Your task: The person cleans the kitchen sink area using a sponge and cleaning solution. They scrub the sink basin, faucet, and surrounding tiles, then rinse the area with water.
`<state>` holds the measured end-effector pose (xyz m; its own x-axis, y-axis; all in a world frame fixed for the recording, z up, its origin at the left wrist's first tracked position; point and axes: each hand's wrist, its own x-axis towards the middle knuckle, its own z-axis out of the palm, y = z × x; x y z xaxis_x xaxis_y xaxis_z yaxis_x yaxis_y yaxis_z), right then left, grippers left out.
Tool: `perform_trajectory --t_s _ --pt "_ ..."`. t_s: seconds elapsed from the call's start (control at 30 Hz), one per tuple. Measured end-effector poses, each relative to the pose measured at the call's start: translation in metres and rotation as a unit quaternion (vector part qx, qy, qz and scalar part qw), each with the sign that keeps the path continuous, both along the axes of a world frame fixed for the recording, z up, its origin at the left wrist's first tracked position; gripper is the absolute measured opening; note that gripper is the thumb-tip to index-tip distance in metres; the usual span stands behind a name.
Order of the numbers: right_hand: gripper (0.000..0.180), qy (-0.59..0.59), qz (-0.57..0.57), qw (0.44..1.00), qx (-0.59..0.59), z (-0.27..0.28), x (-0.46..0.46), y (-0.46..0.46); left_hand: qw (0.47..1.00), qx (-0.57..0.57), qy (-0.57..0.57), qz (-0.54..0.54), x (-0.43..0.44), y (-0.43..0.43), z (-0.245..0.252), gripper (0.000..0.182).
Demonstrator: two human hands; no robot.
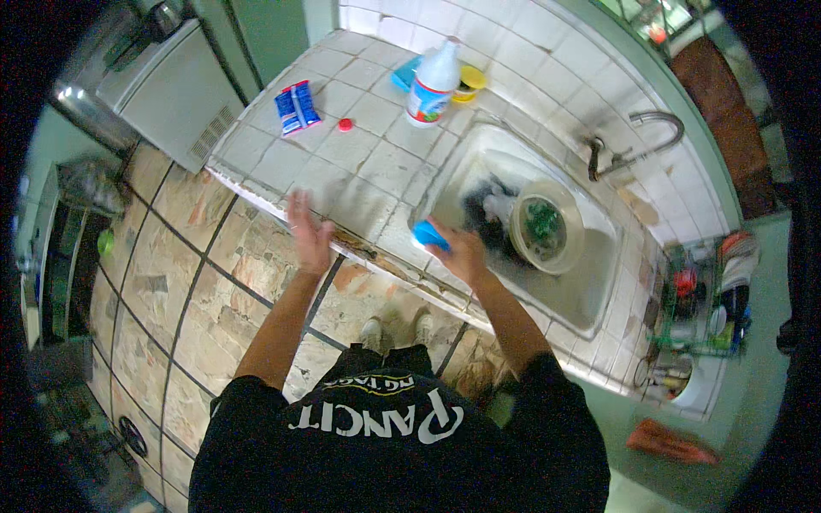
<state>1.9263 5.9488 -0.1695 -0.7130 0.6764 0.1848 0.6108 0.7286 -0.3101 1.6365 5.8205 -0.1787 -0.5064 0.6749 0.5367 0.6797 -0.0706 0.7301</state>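
My right hand (463, 255) grips a small blue object (430, 235), perhaps a sponge or a scrub brush, over the near left corner of the sink (596, 308). Blurred and holding nothing, my left hand (310, 236) hovers at the counter's front edge with its fingers apart. Inside the sink, a translucent plastic tub (574, 224) contains something green under water. Dark and pale cloth-like items (484, 205) lie left of the tub, partly hidden by it. Between my hands is the white tiled counter (372, 205), whose front edge is chipped.
A white bottle (436, 83) stands before a yellow tub (471, 80) and a blue item (405, 74). Farther left are a red cap (346, 124) and a blue packet (297, 108). The faucet (654, 141) rises behind the sink; a green dish rack (699, 314) sits at right.
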Motion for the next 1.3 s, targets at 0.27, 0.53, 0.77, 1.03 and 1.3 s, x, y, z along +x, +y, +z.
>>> perform_trajectory --t_s 0.27,0.53,0.77,1.03,1.3 --pt "0.055 -0.013 -0.175 0.984 -0.033 0.011 -0.034 0.163 0.981 -0.137 0.127 -0.043 0.052 0.059 -0.002 0.068" --pt "0.058 -0.01 -0.041 0.994 -0.105 -0.002 -0.038 0.148 0.974 -0.189 0.126 -0.024 0.043 0.052 0.0 0.068" --pt "0.056 0.048 -0.204 0.978 -0.012 -0.03 -0.027 0.255 0.963 -0.226 0.144 -0.018 0.052 0.067 0.001 0.068" --pt "0.054 -0.079 -0.113 0.988 -0.066 -0.016 -0.029 0.227 0.962 -0.221 0.161 0.004 0.05 0.061 -0.003 0.065" --pt "0.062 -0.056 -0.164 0.98 -0.097 -0.009 -0.051 0.236 0.959 -0.234 0.16 0.018 0.048 0.058 0.001 0.065"
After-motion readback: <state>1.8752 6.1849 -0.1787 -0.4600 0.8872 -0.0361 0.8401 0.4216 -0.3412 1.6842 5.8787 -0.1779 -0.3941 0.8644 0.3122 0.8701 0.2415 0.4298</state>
